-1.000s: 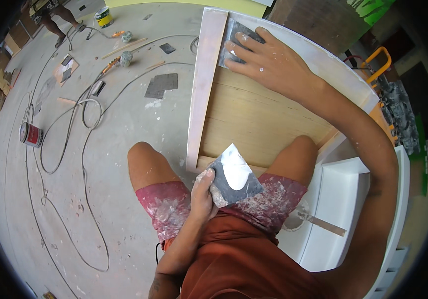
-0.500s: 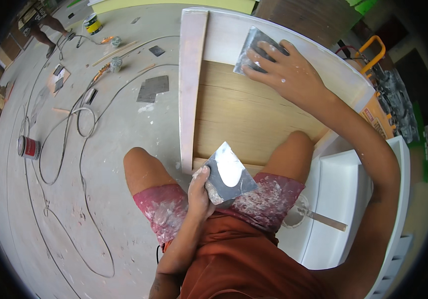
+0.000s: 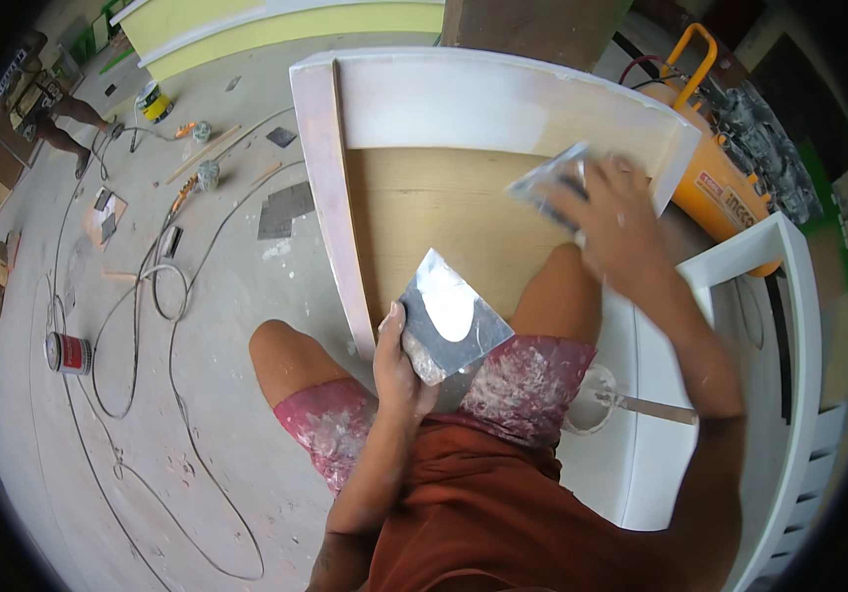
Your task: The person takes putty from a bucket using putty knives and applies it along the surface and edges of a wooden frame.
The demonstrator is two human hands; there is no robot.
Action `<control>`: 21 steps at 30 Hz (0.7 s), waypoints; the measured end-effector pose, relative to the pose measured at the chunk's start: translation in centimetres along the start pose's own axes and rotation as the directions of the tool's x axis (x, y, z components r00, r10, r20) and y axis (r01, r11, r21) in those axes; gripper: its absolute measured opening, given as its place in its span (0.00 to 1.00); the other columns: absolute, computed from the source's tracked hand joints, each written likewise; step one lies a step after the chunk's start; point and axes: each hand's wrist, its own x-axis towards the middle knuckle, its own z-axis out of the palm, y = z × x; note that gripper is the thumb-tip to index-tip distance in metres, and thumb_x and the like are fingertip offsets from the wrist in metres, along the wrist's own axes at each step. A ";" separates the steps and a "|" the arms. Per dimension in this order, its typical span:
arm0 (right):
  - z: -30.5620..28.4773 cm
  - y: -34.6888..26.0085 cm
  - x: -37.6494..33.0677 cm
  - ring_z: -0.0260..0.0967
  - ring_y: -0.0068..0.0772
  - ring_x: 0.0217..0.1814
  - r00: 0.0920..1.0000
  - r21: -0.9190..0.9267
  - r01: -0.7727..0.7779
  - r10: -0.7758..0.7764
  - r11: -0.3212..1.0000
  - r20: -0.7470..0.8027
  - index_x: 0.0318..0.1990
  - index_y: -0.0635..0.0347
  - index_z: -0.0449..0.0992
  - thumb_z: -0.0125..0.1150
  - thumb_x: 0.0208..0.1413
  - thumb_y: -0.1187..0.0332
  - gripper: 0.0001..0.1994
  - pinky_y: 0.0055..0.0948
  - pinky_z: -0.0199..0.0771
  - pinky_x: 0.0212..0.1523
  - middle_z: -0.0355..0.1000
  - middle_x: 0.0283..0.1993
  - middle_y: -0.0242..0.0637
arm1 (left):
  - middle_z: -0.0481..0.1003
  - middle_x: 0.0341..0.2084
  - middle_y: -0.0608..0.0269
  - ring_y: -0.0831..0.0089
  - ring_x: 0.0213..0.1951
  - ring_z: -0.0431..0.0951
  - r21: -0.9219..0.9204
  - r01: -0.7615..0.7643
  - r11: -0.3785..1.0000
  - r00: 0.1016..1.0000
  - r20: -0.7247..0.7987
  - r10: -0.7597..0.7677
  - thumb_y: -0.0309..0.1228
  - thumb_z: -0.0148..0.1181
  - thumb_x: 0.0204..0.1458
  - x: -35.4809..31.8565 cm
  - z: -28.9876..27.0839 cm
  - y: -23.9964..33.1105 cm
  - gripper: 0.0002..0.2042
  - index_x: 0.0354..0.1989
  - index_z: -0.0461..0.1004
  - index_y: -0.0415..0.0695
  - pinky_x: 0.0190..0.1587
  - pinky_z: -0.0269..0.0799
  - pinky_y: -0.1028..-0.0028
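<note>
My left hand (image 3: 399,360) holds a square metal putty blade (image 3: 454,314) with a blob of white filler on it, above my lap. My right hand (image 3: 616,222) grips a second metal scraper (image 3: 542,183) and presses it on the wooden panel (image 3: 424,212), near its right side. The panel has a white-filled band along its far end and a pale upright rim (image 3: 330,187) on its left. My knees in paint-spattered red shorts rest against the panel's near edge.
Cables (image 3: 138,326) loop over the concrete floor to the left, beside a red can (image 3: 69,352) and scattered scraps. An orange machine (image 3: 730,187) stands at the right. A white cabinet frame (image 3: 770,326) and a filler tub (image 3: 592,395) with a stick sit by my right thigh.
My right hand slid the scraper from the panel's far left corner across to the right and nearer to me. The left hand kept the loaded blade still.
</note>
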 end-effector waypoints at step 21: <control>0.4 -13.6 -7.8 0.75 0.35 0.46 0.725 0.142 0.015 0.109 -0.990 0.680 0.52 0.59 0.73 0.64 0.50 0.66 0.20 0.37 0.76 0.44 0.75 0.44 0.40 | 0.67 0.58 0.51 0.53 0.62 0.67 0.056 -0.435 0.899 0.797 0.488 0.355 0.20 0.47 0.47 -2.9 1.6 3.3 0.28 0.61 0.61 0.33 0.67 0.57 0.57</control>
